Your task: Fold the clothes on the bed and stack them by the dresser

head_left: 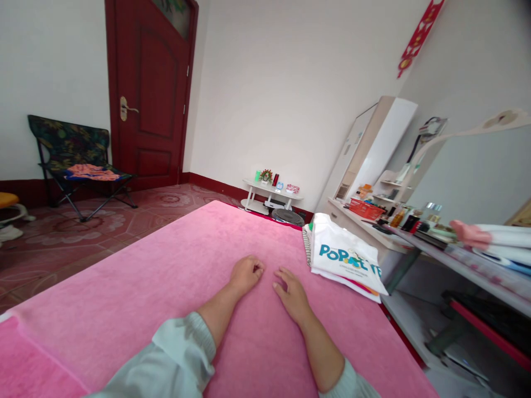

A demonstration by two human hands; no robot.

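Note:
My left hand (pixel 248 275) rests on the pink blanket (pixel 174 282), its fingers curled inward with nothing visible in them. A short gap to the right, my right hand (pixel 293 296) lies with thumb and fingers apart, holding nothing. It is the hand nearer to a stack of folded clothes (pixel 346 257) at the blanket's right edge. On top of that stack is a white T-shirt with blue-green lettering, and a striped piece shows at its left side.
At the left stand a folding chair (pixel 74 138) with an orange cloth (pixel 93 172) on it and a dark red door (pixel 153 99). Beyond the blanket is a low white table (pixel 271 190) with small items. A dressing table (pixel 460 271) with bottles and folded cloths borders the right side.

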